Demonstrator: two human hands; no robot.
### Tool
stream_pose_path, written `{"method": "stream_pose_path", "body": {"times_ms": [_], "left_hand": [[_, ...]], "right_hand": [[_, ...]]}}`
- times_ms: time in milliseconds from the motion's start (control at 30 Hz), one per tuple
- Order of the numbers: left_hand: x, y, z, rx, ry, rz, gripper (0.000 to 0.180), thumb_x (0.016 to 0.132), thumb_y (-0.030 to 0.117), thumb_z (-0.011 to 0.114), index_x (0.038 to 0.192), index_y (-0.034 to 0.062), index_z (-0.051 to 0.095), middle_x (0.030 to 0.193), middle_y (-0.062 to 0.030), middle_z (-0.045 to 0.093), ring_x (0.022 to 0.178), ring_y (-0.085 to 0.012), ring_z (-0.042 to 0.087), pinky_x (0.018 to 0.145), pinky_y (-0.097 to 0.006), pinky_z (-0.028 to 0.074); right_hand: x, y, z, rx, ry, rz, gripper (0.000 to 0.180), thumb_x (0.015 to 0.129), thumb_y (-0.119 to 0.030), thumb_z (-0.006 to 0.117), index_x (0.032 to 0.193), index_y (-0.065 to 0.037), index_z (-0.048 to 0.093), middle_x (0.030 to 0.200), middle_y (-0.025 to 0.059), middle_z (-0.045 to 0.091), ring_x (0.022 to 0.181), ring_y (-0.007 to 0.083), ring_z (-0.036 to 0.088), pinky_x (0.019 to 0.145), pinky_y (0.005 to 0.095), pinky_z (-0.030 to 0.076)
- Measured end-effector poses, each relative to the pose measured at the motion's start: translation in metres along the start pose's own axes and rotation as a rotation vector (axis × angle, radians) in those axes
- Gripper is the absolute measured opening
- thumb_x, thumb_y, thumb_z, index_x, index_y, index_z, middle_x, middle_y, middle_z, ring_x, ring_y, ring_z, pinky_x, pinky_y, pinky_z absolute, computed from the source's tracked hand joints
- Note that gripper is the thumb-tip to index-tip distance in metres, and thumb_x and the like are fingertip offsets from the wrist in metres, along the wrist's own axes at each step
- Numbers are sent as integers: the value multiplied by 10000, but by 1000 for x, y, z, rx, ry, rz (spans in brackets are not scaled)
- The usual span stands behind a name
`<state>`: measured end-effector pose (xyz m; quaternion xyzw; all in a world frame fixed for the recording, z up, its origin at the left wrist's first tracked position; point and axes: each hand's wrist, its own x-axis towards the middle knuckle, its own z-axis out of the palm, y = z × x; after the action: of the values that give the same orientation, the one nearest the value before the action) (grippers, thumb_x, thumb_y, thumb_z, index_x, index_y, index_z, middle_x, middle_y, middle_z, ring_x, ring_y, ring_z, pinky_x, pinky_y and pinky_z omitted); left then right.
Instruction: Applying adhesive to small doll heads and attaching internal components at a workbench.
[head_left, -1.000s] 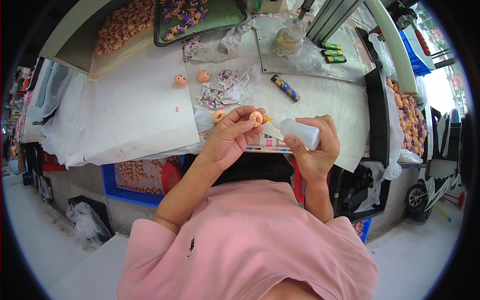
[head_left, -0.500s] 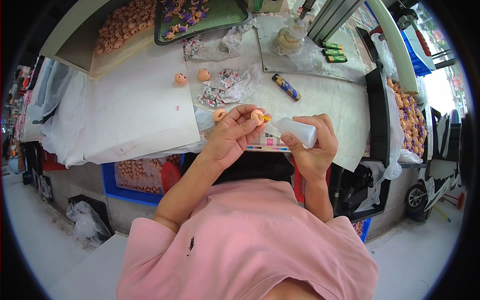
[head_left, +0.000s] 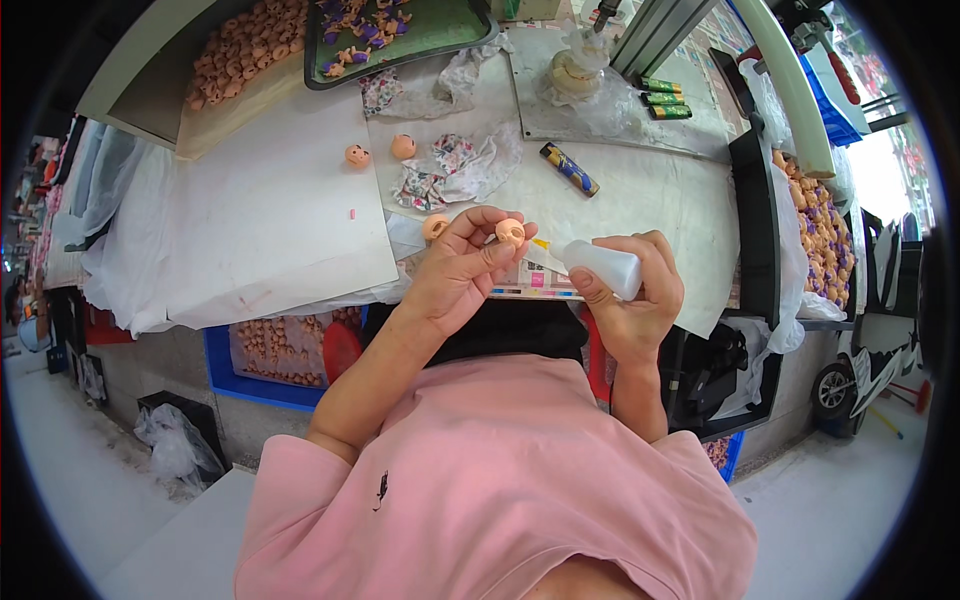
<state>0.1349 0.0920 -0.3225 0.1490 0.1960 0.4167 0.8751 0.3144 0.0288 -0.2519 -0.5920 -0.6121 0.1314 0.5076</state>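
Between the thumb and fingers of my left hand (head_left: 452, 272) is a small flesh-coloured doll head (head_left: 510, 231), its hollow opening showing. My right hand (head_left: 638, 298) is wrapped round a translucent white squeeze bottle (head_left: 604, 267). The bottle's yellow tip (head_left: 541, 243) points left at the doll head, with a small gap between them. Beside my left hand, another doll head (head_left: 434, 227) with an opening lies on the table. Two more, a head with painted features (head_left: 358, 156) and a plainer head (head_left: 403, 147), lie farther back.
A crumpled floral cloth (head_left: 462, 172) and a blue-and-gold cylinder (head_left: 570, 169) lie mid-table, a small pink piece (head_left: 352, 214) to the left. Behind are a dark tray (head_left: 430, 52) of doll parts, a heap of heads (head_left: 250, 55), and a metal plate (head_left: 540, 100). Bins flank the right edge.
The bottle has drawn back slightly to the right, its yellow tip now apart from the doll head. The head in my left hand has shifted slightly left and turned.
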Motion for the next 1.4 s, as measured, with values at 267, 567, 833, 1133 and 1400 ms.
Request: {"method": "stream_pose_path", "body": {"times_ms": [267,567,833,1133,1400], "left_hand": [[1,-2,1,15,23,4,313,823,-128,602,1059,73,562,1235,-97,545,1197,-239,529,964,-282,492],[4,-4,-5,68,5,4,302,830,-92,618,1064,94,571,1247,-60,544,1238,-242,498,992,-307,477],[4,-7,-2,58,7,4,293,832,-108,607,1047,90,576,1243,-66,544,1232,-247,503,1006,-300,472],[1,-4,2,12,57,-6,305,818,-132,599,1049,65,568,1210,-88,569,1190,-233,535,981,-294,487],[-18,15,5,-102,17,-74,290,835,-83,617,1081,64,568,1186,-93,582,1141,-255,573,961,-296,509]], "right_hand": [[-1,0,0,29,8,-3,352,707,-267,832,879,-13,660,765,51,558,676,144,523,582,258,395],[0,5,0,36,1,-31,330,676,-231,850,864,-35,663,729,57,563,608,155,536,527,264,409],[-3,9,-6,23,-7,28,328,710,-240,828,878,-12,663,772,51,557,682,149,537,586,260,406],[-3,9,-5,53,47,37,324,723,-237,823,879,-8,656,812,55,568,706,144,534,613,250,407],[16,20,38,99,15,137,286,766,-130,780,946,-7,595,861,44,578,782,117,548,678,255,444]]}}
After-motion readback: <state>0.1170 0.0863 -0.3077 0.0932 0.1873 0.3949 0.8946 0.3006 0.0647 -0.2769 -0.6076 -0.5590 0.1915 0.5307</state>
